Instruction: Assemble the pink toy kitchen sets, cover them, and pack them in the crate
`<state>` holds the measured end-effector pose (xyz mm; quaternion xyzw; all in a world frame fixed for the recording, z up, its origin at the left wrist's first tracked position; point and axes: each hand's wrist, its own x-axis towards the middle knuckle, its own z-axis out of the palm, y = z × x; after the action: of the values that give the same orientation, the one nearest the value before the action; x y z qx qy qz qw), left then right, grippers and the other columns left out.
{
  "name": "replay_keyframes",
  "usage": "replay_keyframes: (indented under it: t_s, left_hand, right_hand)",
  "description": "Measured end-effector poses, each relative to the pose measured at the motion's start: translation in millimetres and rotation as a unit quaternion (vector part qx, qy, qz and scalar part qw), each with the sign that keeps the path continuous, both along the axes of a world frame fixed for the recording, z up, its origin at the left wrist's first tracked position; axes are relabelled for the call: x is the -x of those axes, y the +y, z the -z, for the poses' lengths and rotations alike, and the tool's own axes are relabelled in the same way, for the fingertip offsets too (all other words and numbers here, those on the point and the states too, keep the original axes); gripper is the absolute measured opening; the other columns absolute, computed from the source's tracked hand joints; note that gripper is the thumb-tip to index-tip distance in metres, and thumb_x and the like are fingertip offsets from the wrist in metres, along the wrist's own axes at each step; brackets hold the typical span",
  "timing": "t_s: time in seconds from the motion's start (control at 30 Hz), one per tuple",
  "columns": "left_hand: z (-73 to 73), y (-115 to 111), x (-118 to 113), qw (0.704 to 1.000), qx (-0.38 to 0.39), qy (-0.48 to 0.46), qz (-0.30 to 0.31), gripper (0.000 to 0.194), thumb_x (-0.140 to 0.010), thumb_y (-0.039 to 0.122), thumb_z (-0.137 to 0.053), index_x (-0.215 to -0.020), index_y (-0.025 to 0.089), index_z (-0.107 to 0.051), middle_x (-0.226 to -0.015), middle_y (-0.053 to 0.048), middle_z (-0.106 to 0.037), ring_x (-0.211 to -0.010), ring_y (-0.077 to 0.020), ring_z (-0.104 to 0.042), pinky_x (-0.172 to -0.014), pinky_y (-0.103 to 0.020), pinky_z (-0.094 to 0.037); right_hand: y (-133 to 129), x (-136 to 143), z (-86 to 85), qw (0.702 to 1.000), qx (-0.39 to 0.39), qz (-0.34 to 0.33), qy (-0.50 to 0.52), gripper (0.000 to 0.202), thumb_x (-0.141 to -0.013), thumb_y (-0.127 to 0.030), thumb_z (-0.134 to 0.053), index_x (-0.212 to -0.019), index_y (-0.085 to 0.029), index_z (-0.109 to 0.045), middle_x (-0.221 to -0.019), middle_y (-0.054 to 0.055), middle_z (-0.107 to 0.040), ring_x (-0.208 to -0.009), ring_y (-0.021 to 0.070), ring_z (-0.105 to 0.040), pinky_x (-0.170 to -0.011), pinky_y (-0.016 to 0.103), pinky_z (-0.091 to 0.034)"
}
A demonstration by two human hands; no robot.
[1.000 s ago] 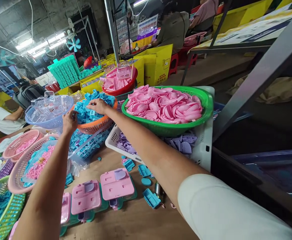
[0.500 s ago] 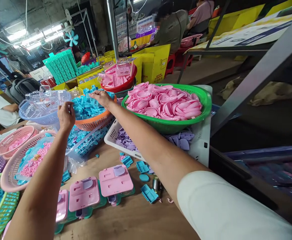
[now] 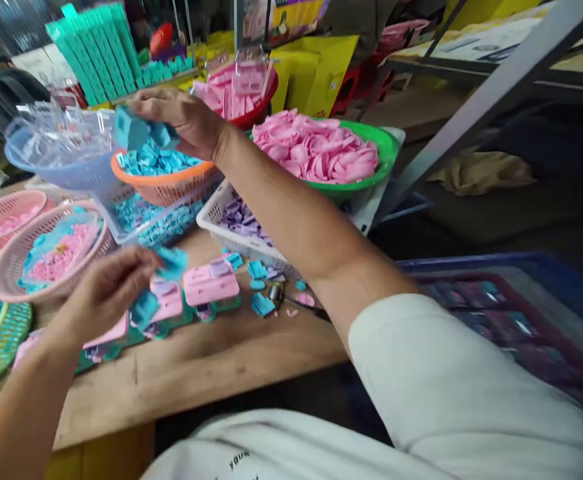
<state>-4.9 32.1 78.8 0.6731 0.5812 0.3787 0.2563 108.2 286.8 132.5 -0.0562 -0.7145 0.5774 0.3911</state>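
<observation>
My left hand [image 3: 108,290] is closed on blue plastic parts [image 3: 172,262], which stick out beyond the fingers; blur hides their exact shape. It is over the row of pink-lidded plastic cases [image 3: 212,283] on the table. My right hand [image 3: 186,119] grips blue plastic pieces [image 3: 132,131], boxy in outline and blurred. They hang above the orange basket [image 3: 171,185], which is heaped with similar blue pieces. Below that basket is a clear bin [image 3: 121,233] of small blue parts.
Right of the orange basket are a green basin [image 3: 384,150] of pink pieces and a white crate [image 3: 216,223] of purple parts. Pink baskets [image 3: 1,280] stand at left. Loose blue parts [image 3: 262,305] lie near the wooden table's front edge [image 3: 211,390]. A metal post [image 3: 471,113] slants at right.
My left hand has come down and nearer from the orange basket, now carrying blue parts. My right hand has lifted blue pieces above that basket. The view has tipped downward.
</observation>
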Motion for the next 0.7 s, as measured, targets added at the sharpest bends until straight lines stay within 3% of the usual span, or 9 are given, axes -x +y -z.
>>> replay_keyframes:
  t_s: [0.07, 0.13, 0.17, 0.2, 0.27, 0.33, 0.43, 0.57, 0.7]
  left_hand:
    - [28.0, -47, -15, 0.985, 0.124, 0.07, 0.101, 0.02, -0.099, 0.031, -0.053, -0.099, 0.022, -0.071, -0.087, -0.004, -0.07, -0.075, -0.0134, -0.064, -0.067, -0.021, -0.051]
    - [61.0, -79, -22, 0.966, 0.18, 0.108, 0.149, 0.025, -0.101, 0.03, -0.047, -0.105, 0.023, -0.071, -0.096, -0.005, -0.073, -0.082, -0.0157, -0.067, -0.072, -0.023, -0.052]
    - [77.9, -89, -22, 0.964, 0.181, 0.126, 0.151, 0.027, -0.101, 0.03, -0.046, -0.106, 0.023, -0.071, -0.099, -0.006, -0.073, -0.085, -0.0165, -0.068, -0.074, -0.024, -0.052]
    - [94.1, -95, -21, 0.964, 0.168, 0.145, 0.146, 0.027, -0.101, 0.031, -0.045, -0.107, 0.023, -0.071, -0.101, -0.006, -0.073, -0.086, -0.017, -0.068, -0.075, -0.025, -0.052]
    - [121.7, -99, -16, 0.968, 0.121, 0.183, 0.121, 0.028, -0.101, 0.031, -0.045, -0.106, 0.022, -0.071, -0.098, -0.006, -0.071, -0.084, -0.0168, -0.067, -0.075, -0.026, -0.051]
    - [141.4, -97, -11, 0.971, 0.063, 0.214, 0.087, 0.03, -0.101, 0.032, -0.043, -0.106, 0.02, -0.07, -0.091, -0.006, -0.067, -0.076, -0.0154, -0.064, -0.071, -0.025, -0.05]
    - [158.9, -97, -8, 0.964, -0.02, 0.265, 0.022, 0.034, -0.101, 0.034, -0.041, -0.11, 0.019, -0.07, -0.086, -0.005, -0.061, -0.074, -0.0161, -0.06, -0.069, -0.027, -0.05]
    - [171.4, -107, -10, 0.934, -0.107, 0.338, -0.049, 0.035, -0.101, 0.031, -0.042, -0.124, 0.022, -0.067, -0.098, -0.01, -0.063, -0.086, -0.0216, -0.061, -0.076, -0.033, -0.052]
    - [177.7, -112, -12, 0.902, -0.196, 0.378, -0.073, 0.032, -0.099, 0.027, -0.047, -0.122, 0.021, -0.068, -0.119, -0.016, -0.061, -0.099, -0.0263, -0.06, -0.086, -0.041, -0.053]
  right_hand:
    - [-50, -32, 0.4, 0.967, -0.132, -0.171, -0.134, 0.019, -0.087, -0.031, -0.071, -0.08, -0.012, -0.069, -0.074, -0.006, -0.064, -0.083, 0.0105, -0.062, -0.076, 0.023, -0.046]
    - [-104, -64, 21.5, 0.843, -0.304, -0.348, -0.274, 0.014, -0.088, -0.023, -0.069, -0.079, -0.012, -0.072, -0.071, -0.004, -0.065, -0.074, 0.0088, -0.058, -0.073, 0.022, -0.043]
    - [-130, -78, 40.5, 0.798, -0.356, -0.364, -0.322, 0.014, -0.088, -0.022, -0.069, -0.079, -0.013, -0.073, -0.071, -0.003, -0.066, -0.071, 0.0092, -0.057, -0.071, 0.022, -0.042]
    - [-154, -90, 64.1, 0.781, -0.382, -0.337, -0.362, 0.01, -0.087, -0.02, -0.071, -0.08, -0.013, -0.073, -0.073, -0.001, -0.067, -0.071, 0.0103, -0.057, -0.069, 0.023, -0.04]
    - [-189, -105, 118.5, 0.788, -0.392, -0.211, -0.426, 0.009, -0.088, -0.022, -0.07, -0.087, -0.014, -0.075, -0.083, 0.003, -0.072, -0.077, 0.0146, -0.06, -0.068, 0.025, -0.039]
    - [-207, -113, 169.6, 0.825, -0.343, -0.066, -0.445, 0.021, -0.095, -0.031, -0.063, -0.092, -0.014, -0.075, -0.093, 0.009, -0.072, -0.087, 0.0185, -0.063, -0.072, 0.027, -0.041]
    - [-214, -124, 219.5, 0.884, -0.229, 0.097, -0.395, 0.028, -0.103, -0.032, -0.052, -0.104, -0.013, -0.073, -0.103, 0.011, -0.071, -0.098, 0.0184, -0.064, -0.086, 0.027, -0.044]
    - [-213, -153, 242.8, 0.918, -0.162, 0.202, -0.299, 0.026, -0.102, -0.022, -0.048, -0.112, -0.014, -0.071, -0.109, 0.01, -0.07, -0.101, 0.0172, -0.064, -0.096, 0.031, -0.047]
    - [-215, -175, 251.1, 0.924, -0.237, 0.183, -0.238, 0.031, -0.091, -0.023, -0.067, -0.121, -0.015, -0.068, -0.121, 0.012, -0.064, -0.113, 0.022, -0.061, -0.106, 0.039, -0.046]
